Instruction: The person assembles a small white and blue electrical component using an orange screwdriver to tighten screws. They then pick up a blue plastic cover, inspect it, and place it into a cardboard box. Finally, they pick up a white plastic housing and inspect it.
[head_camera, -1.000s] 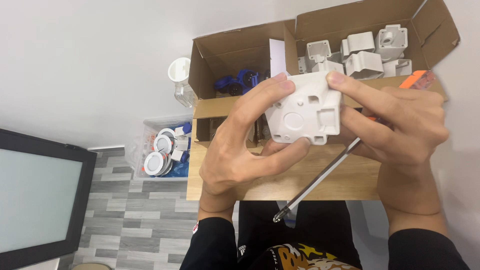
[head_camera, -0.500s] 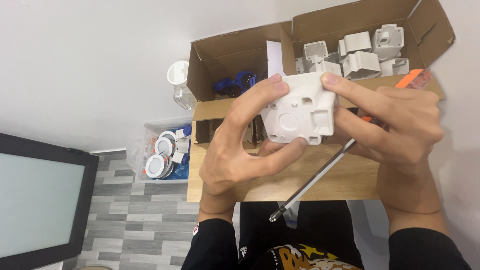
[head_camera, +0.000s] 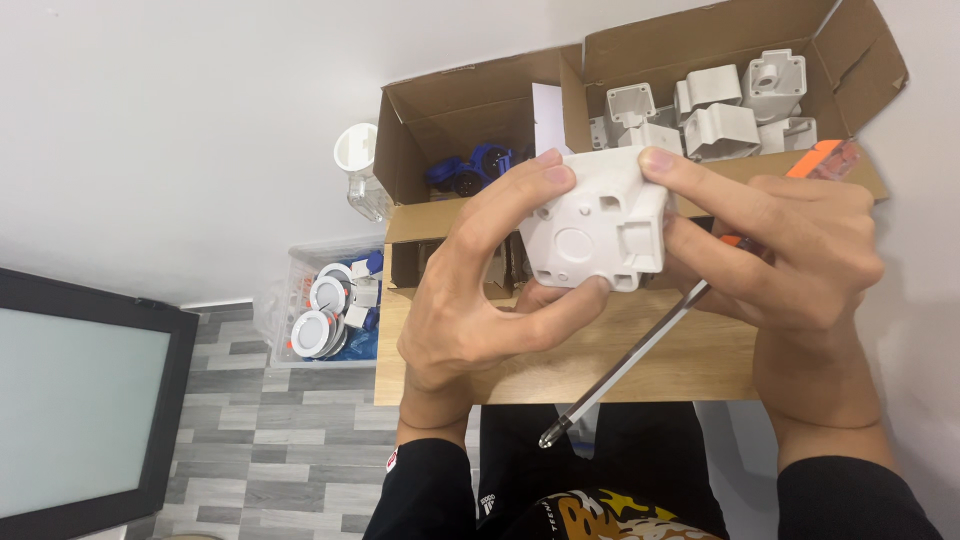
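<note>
Both hands hold a white plastic box-shaped housing (head_camera: 597, 222) with a round knockout and square slots, raised above a small wooden table (head_camera: 690, 355). My left hand (head_camera: 490, 285) wraps its left side and underside, thumb below. My right hand (head_camera: 790, 250) pinches the housing's right side and also grips a screwdriver (head_camera: 640, 355) with an orange handle; its metal shaft points down toward my lap.
Behind the hands stand two open cardboard boxes: one (head_camera: 850, 60) with several white plastic housings, one (head_camera: 440, 110) with blue parts. A clear bin (head_camera: 325, 310) of round white fittings sits on the grey tiled floor. A dark screen (head_camera: 70, 400) is at the left.
The housing has been turned slightly between my fingers and sits a little lower. Both hands keep their grip, and the screwdriver stays in my right hand.
</note>
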